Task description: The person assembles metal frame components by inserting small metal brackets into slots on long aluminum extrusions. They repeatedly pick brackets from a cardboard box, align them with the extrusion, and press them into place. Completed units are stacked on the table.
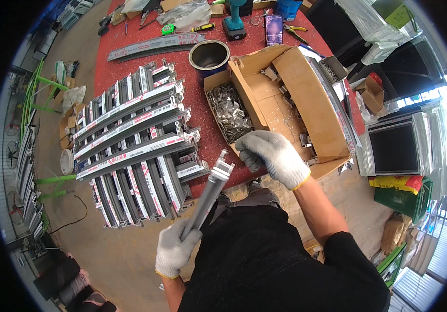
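Observation:
My left hand [175, 249], in a white knit glove, is closed round the lower part of a grey metal profile bar [206, 203]. The bar slants up and to the right, with a silver metal fitting [222, 167] at its top end. Just right of that end is my gloved right hand [275, 156], fingers curled and pressed together; whatever they may hold is hidden. It is by the near corner of a small cardboard box [212, 111] heaped with small metal pieces [230, 113]. A larger open cardboard box [278, 106] stands against it, with a few metal fittings inside.
Left on the red table [202, 78] is a crosswise stack of profile bars [135, 145]. A dark round pot [209, 57] stands behind the small box. Farther back are a teal cordless drill [234, 23], a green tape measure [168, 29], a screwdriver [197, 27] and pliers [297, 34].

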The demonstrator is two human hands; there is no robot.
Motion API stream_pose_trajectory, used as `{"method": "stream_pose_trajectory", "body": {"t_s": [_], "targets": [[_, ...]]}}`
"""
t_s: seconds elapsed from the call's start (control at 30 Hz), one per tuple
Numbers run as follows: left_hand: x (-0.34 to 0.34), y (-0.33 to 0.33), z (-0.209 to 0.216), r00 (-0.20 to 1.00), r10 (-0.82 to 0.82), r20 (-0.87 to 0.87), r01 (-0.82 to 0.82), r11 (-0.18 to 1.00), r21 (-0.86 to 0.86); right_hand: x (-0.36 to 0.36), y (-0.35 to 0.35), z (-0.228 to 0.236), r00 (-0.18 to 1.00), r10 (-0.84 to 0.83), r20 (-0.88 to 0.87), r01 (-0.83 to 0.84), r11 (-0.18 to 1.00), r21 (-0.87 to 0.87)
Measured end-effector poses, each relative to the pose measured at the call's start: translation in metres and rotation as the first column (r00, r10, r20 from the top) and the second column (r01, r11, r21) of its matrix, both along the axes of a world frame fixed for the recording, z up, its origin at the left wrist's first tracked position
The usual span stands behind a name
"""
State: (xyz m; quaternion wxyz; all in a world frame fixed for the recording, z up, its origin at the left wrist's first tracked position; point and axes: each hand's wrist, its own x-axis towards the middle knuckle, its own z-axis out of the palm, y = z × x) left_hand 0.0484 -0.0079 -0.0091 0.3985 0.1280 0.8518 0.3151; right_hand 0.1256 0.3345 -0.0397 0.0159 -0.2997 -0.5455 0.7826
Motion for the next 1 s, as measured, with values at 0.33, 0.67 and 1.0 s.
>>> {"method": "stream_pose_trajectory", "body": {"t_s": [0.33,0.67,1.0], "targets": [[0.003,-0.029,-0.026,0.979,0.193,0.063,-0.200,0.970,0.138,0.017,-0.079,-0.132,0.947,0.113,0.300,-0.315,0.497,0.808],[0.004,-0.033,-0.033,0.970,0.234,0.068,-0.241,0.963,0.119,-0.004,-0.094,-0.161,0.951,0.145,0.275,-0.310,0.379,0.872],[0.004,-0.028,-0.035,0.978,0.198,0.062,-0.204,0.972,0.120,-0.009,-0.089,-0.160,0.944,0.146,0.296,-0.328,0.318,0.890]]}}
